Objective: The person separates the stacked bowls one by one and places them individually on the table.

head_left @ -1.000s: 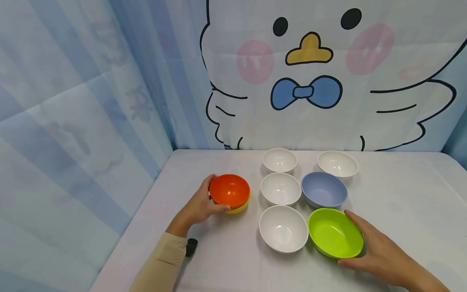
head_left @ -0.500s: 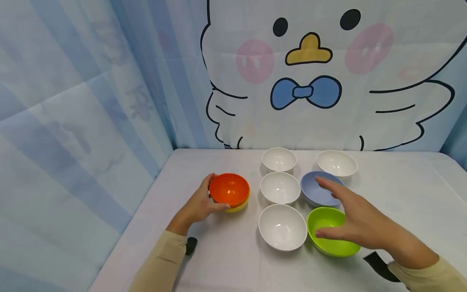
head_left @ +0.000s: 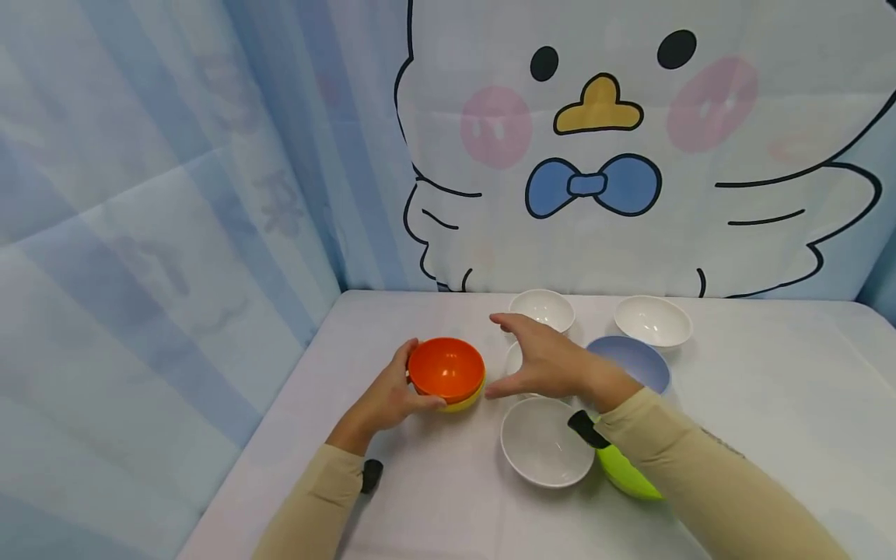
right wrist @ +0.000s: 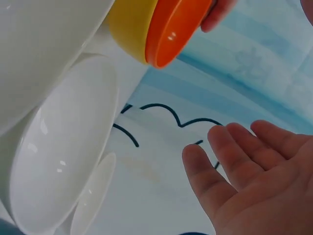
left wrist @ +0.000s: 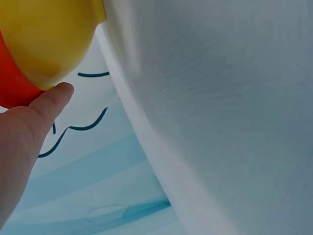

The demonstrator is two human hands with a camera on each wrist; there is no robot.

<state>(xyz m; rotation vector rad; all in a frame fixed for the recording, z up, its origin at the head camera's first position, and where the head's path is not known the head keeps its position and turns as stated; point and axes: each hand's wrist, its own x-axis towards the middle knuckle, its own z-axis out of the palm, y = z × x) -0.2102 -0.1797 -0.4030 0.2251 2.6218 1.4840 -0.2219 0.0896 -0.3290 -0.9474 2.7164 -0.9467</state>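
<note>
An orange bowl sits nested in a yellow bowl on the left half of the table. Around its left side curls my left hand, the thumb at the near edge and the fingers at the far edge. In the left wrist view one digit touches where the orange rim meets the yellow bowl. My right hand hovers just right of the stack, thumb and fingers spread apart, holding nothing. Beneath it, a middle white bowl is mostly hidden.
A near white bowl, a far white bowl and a far right white bowl stand on the table. The right forearm partly covers a blue bowl and a green bowl. A printed curtain hangs behind.
My right hand has let go of the green bowl and moved left over the white bowls to beside the orange and yellow stack. The left hand keeps its hold in place.
</note>
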